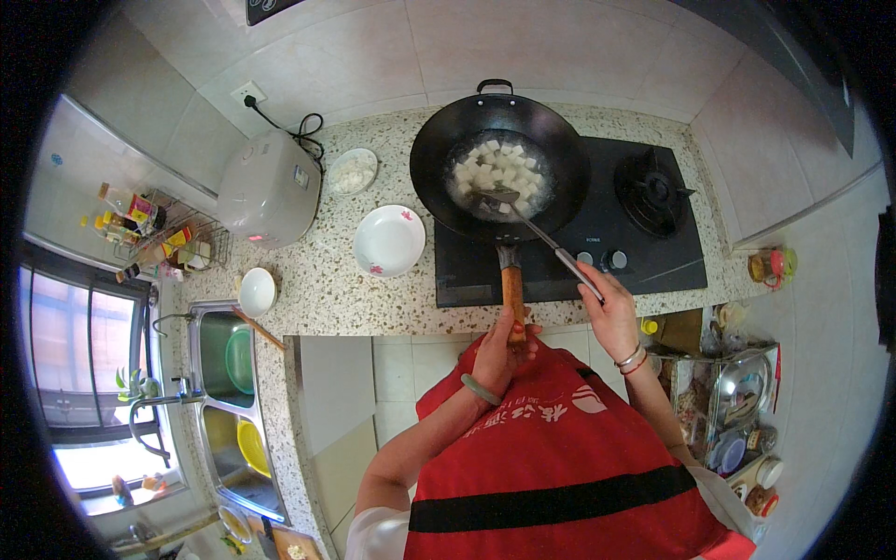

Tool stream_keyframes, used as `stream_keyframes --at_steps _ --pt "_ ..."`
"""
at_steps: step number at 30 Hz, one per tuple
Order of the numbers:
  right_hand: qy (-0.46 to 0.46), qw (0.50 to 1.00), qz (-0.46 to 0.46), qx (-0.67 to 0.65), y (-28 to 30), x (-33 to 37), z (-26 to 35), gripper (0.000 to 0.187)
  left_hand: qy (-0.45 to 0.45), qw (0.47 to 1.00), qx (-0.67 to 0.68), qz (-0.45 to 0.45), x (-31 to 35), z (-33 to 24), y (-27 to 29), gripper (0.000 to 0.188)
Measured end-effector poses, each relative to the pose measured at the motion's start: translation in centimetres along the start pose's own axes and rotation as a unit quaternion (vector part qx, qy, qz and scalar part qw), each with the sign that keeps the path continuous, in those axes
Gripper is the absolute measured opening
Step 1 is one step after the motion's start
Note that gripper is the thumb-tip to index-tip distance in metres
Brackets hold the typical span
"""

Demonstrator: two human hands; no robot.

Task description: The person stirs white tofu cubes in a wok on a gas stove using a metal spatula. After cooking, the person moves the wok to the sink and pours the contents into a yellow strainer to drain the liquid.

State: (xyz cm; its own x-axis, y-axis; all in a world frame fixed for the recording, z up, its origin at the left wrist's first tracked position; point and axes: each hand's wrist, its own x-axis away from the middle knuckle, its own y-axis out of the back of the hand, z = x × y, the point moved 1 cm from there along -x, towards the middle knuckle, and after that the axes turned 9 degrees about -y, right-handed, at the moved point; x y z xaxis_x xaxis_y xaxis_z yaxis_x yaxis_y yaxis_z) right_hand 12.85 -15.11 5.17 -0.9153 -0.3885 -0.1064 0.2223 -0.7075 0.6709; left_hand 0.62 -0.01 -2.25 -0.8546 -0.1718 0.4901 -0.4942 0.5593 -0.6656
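Note:
A black wok [429, 177] sits on the left side of the stove, with white tofu cubes [499, 170] in bubbling liquid at its bottom. My left hand [502, 353] is closed round the end of the wok's wooden handle [512, 294]. In my right hand [611, 315] is a long-handled metal ladle [551, 241]. Its dark head rests in the wok among the tofu cubes, at their near side.
An empty white plate [389, 241] lies left of the stove, with a smaller dish of white food [353, 172] behind it. Farther left stand a grey rice cooker [269, 191], a white bowl [258, 292] and a double sink [224, 411]. A bare burner [656, 192] is right of the wok.

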Motion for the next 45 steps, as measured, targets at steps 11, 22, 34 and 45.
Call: stream_keyframes --at_steps 11,22,34,45 --pt "-0.129 0.983 -0.035 -0.127 1.7 -0.2 -1.2 0.031 0.007 1.000 -0.001 0.011 -0.1 -0.1 0.1 0.048" --pt "-0.127 0.981 -0.101 -0.108 2.2 -1.6 -3.3 0.035 -0.002 1.000 -0.006 0.023 -0.1 -0.3 0.0 0.050" --pt "-0.244 0.919 0.012 -0.310 0.5 -2.0 -3.0 0.040 0.003 1.000 0.015 0.020 -0.3 -0.2 0.3 0.046" --pt "-0.300 0.843 0.078 -0.440 0.3 -1.8 -2.0 0.045 0.008 1.000 0.003 0.010 -0.1 -0.5 0.0 0.048"
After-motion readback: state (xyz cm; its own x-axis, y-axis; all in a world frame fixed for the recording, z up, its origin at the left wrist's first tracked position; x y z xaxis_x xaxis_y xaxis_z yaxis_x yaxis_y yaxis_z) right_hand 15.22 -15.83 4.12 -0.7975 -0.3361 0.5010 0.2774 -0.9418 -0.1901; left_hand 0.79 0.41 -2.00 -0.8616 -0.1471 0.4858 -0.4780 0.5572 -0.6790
